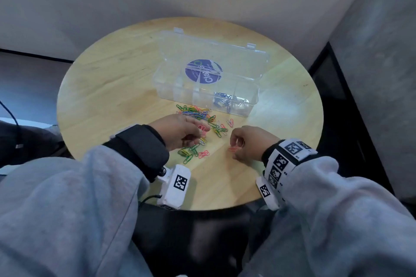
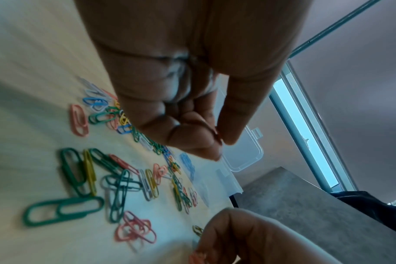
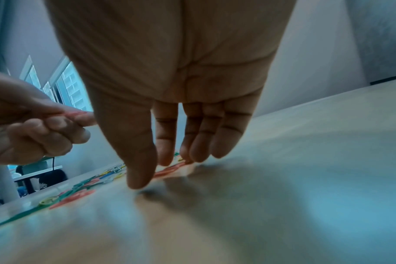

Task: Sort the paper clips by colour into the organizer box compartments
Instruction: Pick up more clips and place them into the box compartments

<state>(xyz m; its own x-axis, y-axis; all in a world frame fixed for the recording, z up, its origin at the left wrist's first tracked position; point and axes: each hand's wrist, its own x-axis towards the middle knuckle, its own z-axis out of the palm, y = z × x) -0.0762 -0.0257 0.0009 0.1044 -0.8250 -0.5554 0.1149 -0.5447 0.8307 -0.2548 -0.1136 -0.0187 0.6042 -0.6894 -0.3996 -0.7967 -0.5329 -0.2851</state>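
Note:
The clear organizer box (image 1: 171, 94) stands open at the table's far side, with dark blue clips (image 1: 225, 100) in a right-hand compartment. Mixed paper clips (image 1: 198, 112) in green, yellow, blue, white and red lie scattered in front of it. My left hand (image 1: 203, 129) hovers over the pile and pinches red clips (image 3: 72, 114) between thumb and forefinger (image 2: 228, 125). My right hand (image 1: 236, 145) is to the right of the pile, fingers pointing straight down. Its fingertips (image 3: 165, 159) touch a red clip (image 1: 233, 149) lying on the table.
The box's lid (image 1: 243, 60) leans back behind it and bears a purple round sticker (image 1: 203, 71). The round wooden table (image 1: 108, 87) ends close to my body. More green and red clips (image 1: 193, 153) lie near my left wrist.

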